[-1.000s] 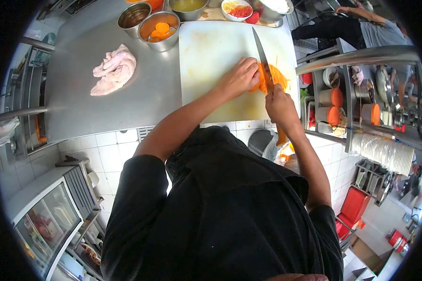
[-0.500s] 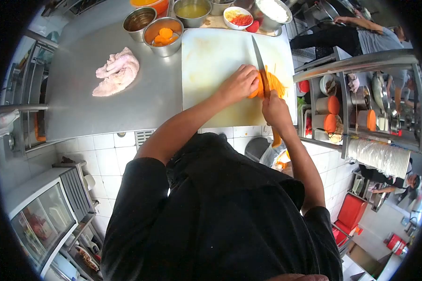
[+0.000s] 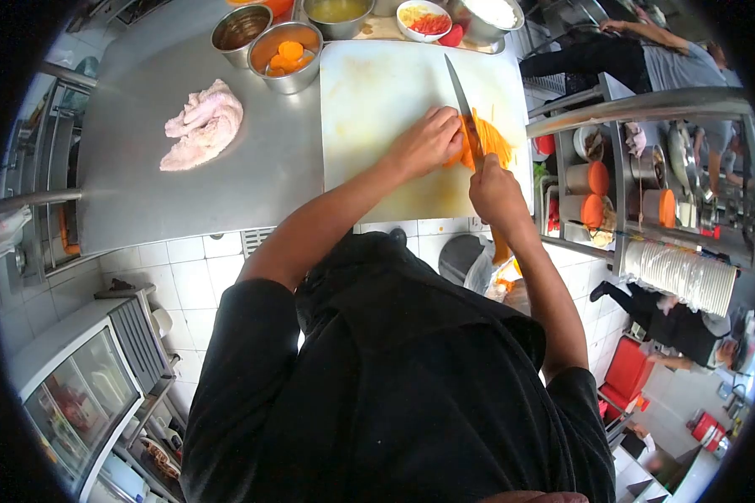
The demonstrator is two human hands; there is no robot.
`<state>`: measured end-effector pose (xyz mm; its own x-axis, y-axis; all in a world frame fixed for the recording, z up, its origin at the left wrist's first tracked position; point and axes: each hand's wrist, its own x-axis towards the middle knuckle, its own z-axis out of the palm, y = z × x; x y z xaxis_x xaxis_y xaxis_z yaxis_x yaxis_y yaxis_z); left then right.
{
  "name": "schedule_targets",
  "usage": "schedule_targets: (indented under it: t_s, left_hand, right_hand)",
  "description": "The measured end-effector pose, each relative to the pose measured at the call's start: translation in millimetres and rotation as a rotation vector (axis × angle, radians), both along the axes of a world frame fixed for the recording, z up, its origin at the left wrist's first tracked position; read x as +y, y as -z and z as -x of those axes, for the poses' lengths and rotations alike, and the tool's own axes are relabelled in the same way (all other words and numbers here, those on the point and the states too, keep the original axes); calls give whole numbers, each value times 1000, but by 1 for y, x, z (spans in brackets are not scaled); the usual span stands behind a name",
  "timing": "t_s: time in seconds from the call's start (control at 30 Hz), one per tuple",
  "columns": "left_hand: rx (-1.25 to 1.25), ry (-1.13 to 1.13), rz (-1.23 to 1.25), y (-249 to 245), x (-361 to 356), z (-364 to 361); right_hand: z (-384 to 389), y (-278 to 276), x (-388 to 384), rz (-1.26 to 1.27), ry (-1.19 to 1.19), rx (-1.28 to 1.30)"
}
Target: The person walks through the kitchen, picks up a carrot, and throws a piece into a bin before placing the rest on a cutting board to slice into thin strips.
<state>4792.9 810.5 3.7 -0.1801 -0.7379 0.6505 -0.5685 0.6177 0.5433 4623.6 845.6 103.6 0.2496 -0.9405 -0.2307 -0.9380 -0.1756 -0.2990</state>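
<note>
On the white cutting board (image 3: 369,92), my right hand (image 3: 497,194) is closed round the handle of a long knife (image 3: 461,96), its blade pointing away from me. To the knife's left, my left hand (image 3: 430,142) presses with curled fingers on an orange piece of carrot (image 3: 456,155), partly hidden beneath them. Thin orange strips (image 3: 495,142) lie in a pile at the blade's right side.
A crumpled pinkish cloth (image 3: 203,124) lies on the steel table (image 3: 126,184). Metal bowls stand along the back, one with orange pieces (image 3: 287,57), beside a small white bowl (image 3: 424,20). A steel rack (image 3: 637,109) is at the right, with people beyond it.
The view has shifted slightly, so the table and board sit a little higher. The knife has tilted a bit, with its tip further left. A person at the lower right has moved.
</note>
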Motion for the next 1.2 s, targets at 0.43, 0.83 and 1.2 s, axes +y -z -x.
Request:
schedule_targets:
  t_s: [0.43,0.83,1.2]
  left_hand:
    - [85,-73,49,0,-1,1]
    - [-67,1,88,1,26,-12]
    - [-53,1,38,-4,29,-13]
  right_hand:
    - [7,15,-2,62,-18,-95]
    - [5,7,-4,-24,-27,-30]
    - [-7,-9,-10,-218,42,9]
